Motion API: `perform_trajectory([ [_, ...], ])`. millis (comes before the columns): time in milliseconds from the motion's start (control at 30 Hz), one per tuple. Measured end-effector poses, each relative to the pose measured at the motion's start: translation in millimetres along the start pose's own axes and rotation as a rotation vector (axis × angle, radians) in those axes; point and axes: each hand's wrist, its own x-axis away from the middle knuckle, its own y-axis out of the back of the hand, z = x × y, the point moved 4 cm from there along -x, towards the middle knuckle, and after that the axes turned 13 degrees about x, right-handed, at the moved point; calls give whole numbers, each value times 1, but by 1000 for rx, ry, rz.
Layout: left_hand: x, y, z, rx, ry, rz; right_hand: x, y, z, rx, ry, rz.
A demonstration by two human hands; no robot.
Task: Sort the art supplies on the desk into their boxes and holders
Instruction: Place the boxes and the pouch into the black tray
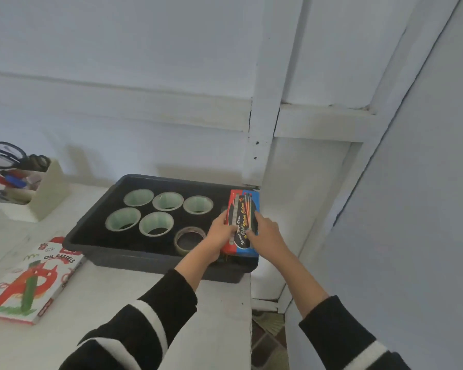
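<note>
My left hand (222, 232) grips the paint box (241, 209), my right hand (266, 232) flat on it, in the tray (91, 237); the pastel box (30, 279), far left, looks unsorted.

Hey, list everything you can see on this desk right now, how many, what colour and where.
desk: one, white, under everything
tray: one, dark grey, desk's right end
green tape rolls: five, pale green, inside tray
clear tape roll: one, brownish clear, tray's front
water colour box: one, red and blue, tray's right end
oil pastels box: one, white and red, desk's left
holder: one, beige, far left
scissors: two pairs, dark handles, in holder
pens: several, red and blue, in holder
left hand: grips box's left edge
right hand: fingers laid on box's top
</note>
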Motion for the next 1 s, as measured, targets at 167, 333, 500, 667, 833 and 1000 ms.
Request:
perform_trajectory([
  [167, -21, 20, 5, -81, 92, -18, -30, -22, 9, 399, 227, 159],
  [333, -23, 16, 7, -376, 3, -47, -36, -33, 4, 515, 293, 260],
  [500, -26, 16, 10, -814, 28, -107, -31, -27, 4, 470, 312, 228],
  [667, -24, 19, 16, -585, 54, -49, -30, -28, 3, 453, 290, 220],
  [833, -26, 17, 13, -644, -125, -130, -29, -25, 3, 419, 276, 218],
  [1000, -18, 35, -9, -520, -347, -349, -31, -24, 2, 366, 256, 222],
])
